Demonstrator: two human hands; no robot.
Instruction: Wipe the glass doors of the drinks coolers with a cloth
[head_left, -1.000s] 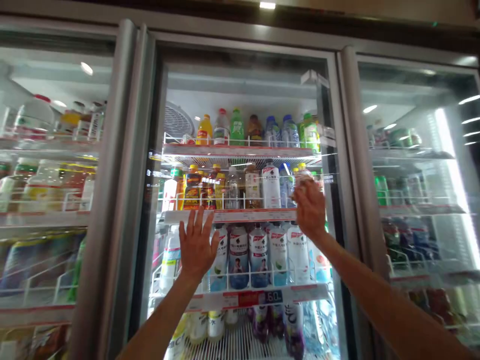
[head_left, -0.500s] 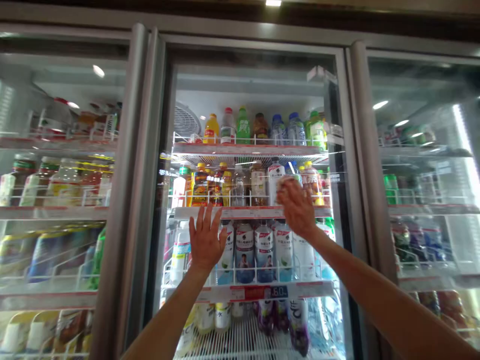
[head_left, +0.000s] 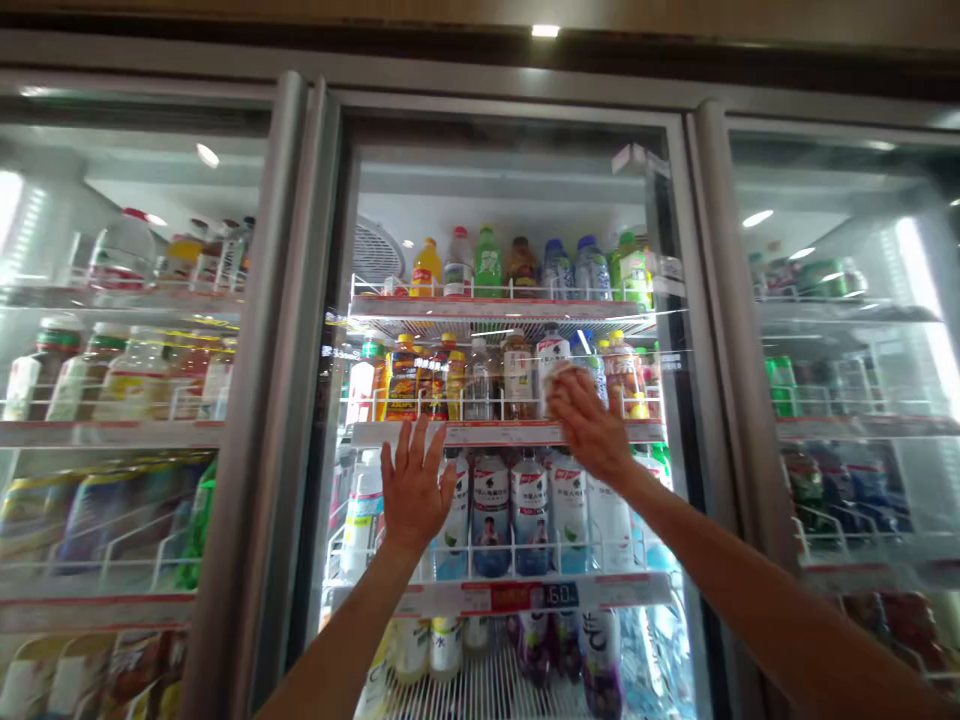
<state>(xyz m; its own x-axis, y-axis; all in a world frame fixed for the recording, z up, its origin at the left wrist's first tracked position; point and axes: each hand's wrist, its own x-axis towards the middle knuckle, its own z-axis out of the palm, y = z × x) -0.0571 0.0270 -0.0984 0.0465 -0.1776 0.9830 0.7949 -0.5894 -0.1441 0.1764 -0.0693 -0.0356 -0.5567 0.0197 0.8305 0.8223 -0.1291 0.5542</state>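
Note:
My left hand [head_left: 416,490] rests with fingers spread flat against the glass door [head_left: 502,150] of a drinks fridge and holds nothing. Higher and to the right, my right hand [head_left: 592,420] presses a pale, crumpled cloth [head_left: 556,374] to the same pane. Only a little of the cloth shows past the fingers, and motion blurs it. Behind the glass, white-labelled bottles [head_left: 491,510] line the shelf by my left hand. A white-and-black bottle [head_left: 553,348] stands behind the cloth.
A metal door frame with a handle [head_left: 281,300] runs down the left, and another upright [head_left: 724,300] down the right. Neighbouring fridge doors show more drinks, such as cans [head_left: 97,510]. Wire shelves hold bottles, with a price strip [head_left: 525,597] below my hands.
My right hand has slid slightly left across the glass with the cloth. My left hand stays on the same spot of the door. The view has tilted up a little.

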